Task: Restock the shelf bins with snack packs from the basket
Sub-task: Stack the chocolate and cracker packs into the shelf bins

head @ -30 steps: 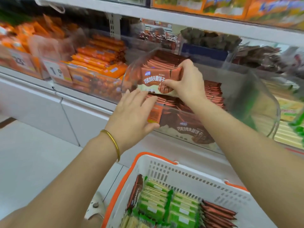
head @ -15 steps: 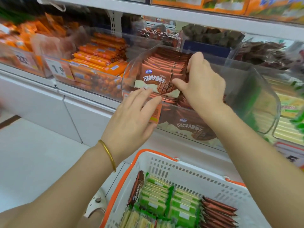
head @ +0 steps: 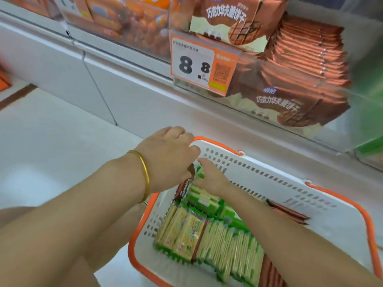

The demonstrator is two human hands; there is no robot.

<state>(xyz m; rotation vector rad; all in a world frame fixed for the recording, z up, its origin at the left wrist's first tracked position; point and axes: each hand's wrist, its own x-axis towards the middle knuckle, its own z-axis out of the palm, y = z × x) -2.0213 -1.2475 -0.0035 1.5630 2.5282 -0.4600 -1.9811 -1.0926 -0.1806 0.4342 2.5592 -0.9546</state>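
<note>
A white basket with an orange rim (head: 323,195) sits below the shelf. It holds rows of green-and-yellow snack packs (head: 209,235), and brown packs (head: 290,214) lie along its right side. One brown pack (head: 185,186) stands upright against its left wall. My left hand (head: 167,160), with a gold bangle on the wrist, curls its fingers down over the top of that pack. My right hand (head: 213,177) reaches in beside it, thumb spread, fingers on the green packs and partly hidden. Above, the clear shelf bin (head: 244,104) holds stacked brown wafer packs (head: 306,50).
An orange price tag reading 8.8 (head: 202,63) hangs on the bin's front. To its left is a bin of orange packs (head: 128,19). White cabinet panels (head: 62,65) run below the shelf, and pale floor (head: 51,154) lies left of the basket.
Both hands have left the shelf bin and dropped to the basket. The view has tilted down and moved closer, and the brown wafer packs stay in the bin.
</note>
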